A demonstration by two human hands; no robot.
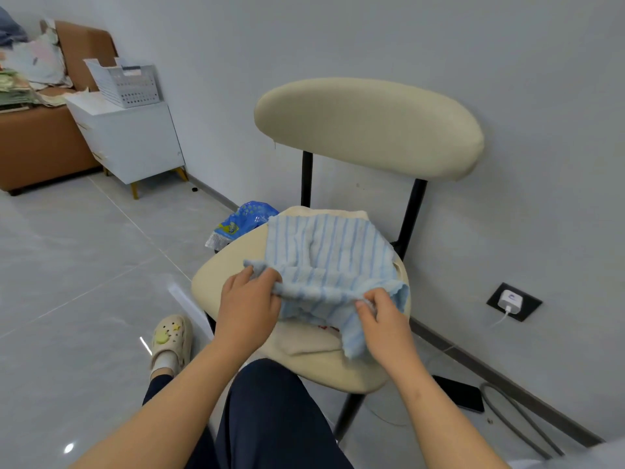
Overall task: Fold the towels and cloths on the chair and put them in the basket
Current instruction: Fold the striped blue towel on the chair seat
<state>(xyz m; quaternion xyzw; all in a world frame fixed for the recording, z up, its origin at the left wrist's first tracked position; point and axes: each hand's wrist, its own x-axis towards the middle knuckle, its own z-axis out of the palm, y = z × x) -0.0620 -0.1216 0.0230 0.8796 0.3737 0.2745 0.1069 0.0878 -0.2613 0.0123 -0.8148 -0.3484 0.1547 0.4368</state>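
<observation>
Basket (125, 84): one, white, on a cabinet (135, 143) at far left, well apart from the chair; I judge it waits there for finished pieces.
Left hand (248, 306): one, pinching the towel's near-left edge.
Towel (331, 258): one, blue-striped, spread over the chair (368, 126) seat. Its near edge is lifted between both hands, I judge to start a fold.
Beige cloth (304, 343): one beneath the towel, as far as I can tell.
Right hand (385, 319): one, pinching the near-right edge.
</observation>
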